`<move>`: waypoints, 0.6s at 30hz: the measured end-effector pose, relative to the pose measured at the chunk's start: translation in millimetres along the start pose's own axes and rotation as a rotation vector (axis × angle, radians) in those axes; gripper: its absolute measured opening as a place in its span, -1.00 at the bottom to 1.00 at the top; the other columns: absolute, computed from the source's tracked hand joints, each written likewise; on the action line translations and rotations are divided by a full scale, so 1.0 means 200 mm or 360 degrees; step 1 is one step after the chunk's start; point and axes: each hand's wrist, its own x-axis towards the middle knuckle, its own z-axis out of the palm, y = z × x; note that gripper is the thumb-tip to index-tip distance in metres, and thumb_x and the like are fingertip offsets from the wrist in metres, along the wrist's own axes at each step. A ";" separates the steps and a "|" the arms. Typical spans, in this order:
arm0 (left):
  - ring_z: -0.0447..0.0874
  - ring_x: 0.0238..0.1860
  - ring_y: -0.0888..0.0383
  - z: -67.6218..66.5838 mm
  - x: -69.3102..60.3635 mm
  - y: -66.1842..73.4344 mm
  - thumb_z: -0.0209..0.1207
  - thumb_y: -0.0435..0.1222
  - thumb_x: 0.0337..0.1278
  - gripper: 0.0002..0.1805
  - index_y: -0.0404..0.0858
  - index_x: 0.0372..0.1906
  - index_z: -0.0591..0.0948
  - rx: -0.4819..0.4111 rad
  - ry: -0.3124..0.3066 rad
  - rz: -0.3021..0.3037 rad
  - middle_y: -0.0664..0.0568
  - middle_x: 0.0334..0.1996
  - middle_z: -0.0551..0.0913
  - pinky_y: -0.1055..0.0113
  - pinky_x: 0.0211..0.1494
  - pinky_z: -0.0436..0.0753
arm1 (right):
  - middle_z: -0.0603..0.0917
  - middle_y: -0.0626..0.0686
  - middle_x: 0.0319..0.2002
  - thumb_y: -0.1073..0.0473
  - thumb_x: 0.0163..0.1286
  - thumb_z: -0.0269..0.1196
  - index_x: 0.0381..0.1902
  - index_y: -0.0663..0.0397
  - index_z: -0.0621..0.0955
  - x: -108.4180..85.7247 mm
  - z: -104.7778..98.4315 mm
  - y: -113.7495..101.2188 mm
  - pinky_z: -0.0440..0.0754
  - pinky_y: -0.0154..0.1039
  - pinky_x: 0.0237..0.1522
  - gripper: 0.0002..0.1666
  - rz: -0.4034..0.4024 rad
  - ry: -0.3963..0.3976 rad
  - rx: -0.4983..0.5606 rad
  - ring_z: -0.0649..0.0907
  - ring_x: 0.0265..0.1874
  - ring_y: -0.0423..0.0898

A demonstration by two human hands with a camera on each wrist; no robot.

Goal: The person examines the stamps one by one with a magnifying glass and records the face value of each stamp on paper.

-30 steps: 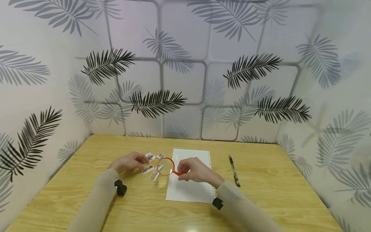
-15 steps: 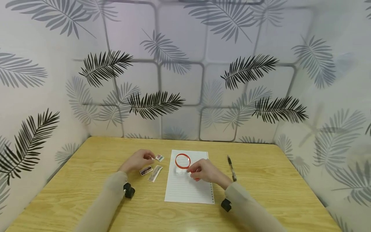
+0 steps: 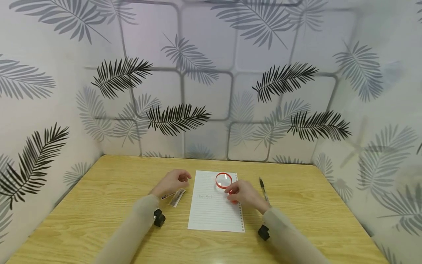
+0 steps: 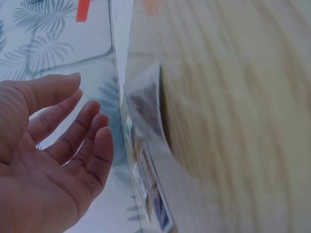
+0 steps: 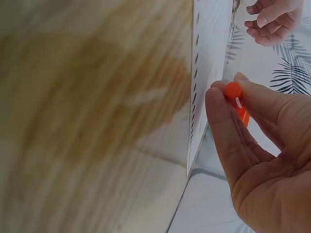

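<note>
My right hand (image 3: 245,196) pinches the handle of a red-rimmed magnifying glass (image 3: 224,180), whose lens is over the upper right of a lined sheet of paper (image 3: 214,216). In the right wrist view the handle's orange end (image 5: 233,90) sits between thumb and fingers. Left of the sheet, my left hand (image 3: 171,182) is raised over the table with loosely bent fingers and nothing in them. Small printed paper pieces like stamps lie beneath it; one slip (image 3: 177,198) shows fully, another (image 3: 168,195) partly. The left wrist view shows a curled slip (image 4: 146,104) and several more behind.
A black pen (image 3: 263,189) lies right of the sheet, partly behind the right hand. Faint handwriting (image 3: 204,197) marks the paper. The wooden table (image 3: 204,245) meets a leaf-patterned wall (image 3: 204,139) at the back.
My right hand has carried the magnifying glass rightward from over the slips to the sheet's right side. The left hand has moved right, now covering the farther slips in the head view.
</note>
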 end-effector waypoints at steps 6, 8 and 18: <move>0.53 -0.05 0.04 0.07 0.03 0.07 0.26 -0.39 0.17 -0.66 -0.32 0.07 0.59 -0.0078 -0.0048 -0.0012 -0.14 -0.05 0.62 0.14 0.04 0.55 | 0.66 -0.06 -0.51 0.23 0.21 0.42 -0.26 0.08 0.76 0.00 -0.04 0.05 0.49 -0.36 -0.52 -0.88 0.0053 0.0050 -0.0119 0.54 -0.57 -0.21; 0.54 0.01 0.01 0.09 0.04 0.09 0.29 -0.38 0.15 -0.63 -0.30 0.09 0.60 -0.0072 -0.0066 -0.0012 -0.14 -0.01 0.62 0.10 0.09 0.55 | 0.65 -0.04 -0.50 0.23 0.20 0.42 -0.27 0.10 0.75 -0.01 -0.06 0.07 0.51 -0.36 -0.52 -0.88 0.0084 0.0065 -0.0107 0.55 -0.57 -0.21; 0.56 0.06 0.00 0.19 0.09 0.13 0.40 -0.35 0.02 -0.49 -0.27 0.15 0.60 0.0009 -0.0256 0.0106 -0.10 0.06 0.65 0.08 0.16 0.53 | 0.67 0.00 -0.48 0.29 0.16 0.44 -0.33 0.19 0.74 -0.03 -0.14 0.14 0.55 -0.36 -0.52 -0.88 0.0175 0.0141 -0.0091 0.58 -0.58 -0.19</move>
